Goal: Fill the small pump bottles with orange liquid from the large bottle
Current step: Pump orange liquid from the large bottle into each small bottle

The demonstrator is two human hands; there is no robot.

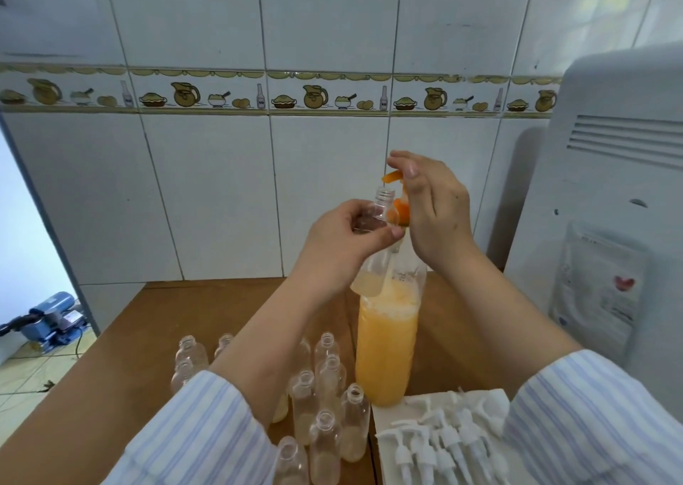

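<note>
The large bottle (386,348) of orange liquid stands upright on the brown table (148,337), with foam on the liquid's surface. On top of it sits an orange pump (399,209), its spout (391,176) pointing left. My right hand (434,207) grips this pump from the right, with a fingertip on the spout. My left hand (343,239) holds a small clear bottle (380,203) tilted in the air, its open neck just under the spout. A little pale liquid lies in that bottle's bottom.
Several open small bottles (325,377) stand in a cluster at the table's front, some with a little pale liquid. A white slab (391,458) to their right carries several white pump tops (443,444). A white appliance (610,189) fills the right side. Behind is a tiled wall.
</note>
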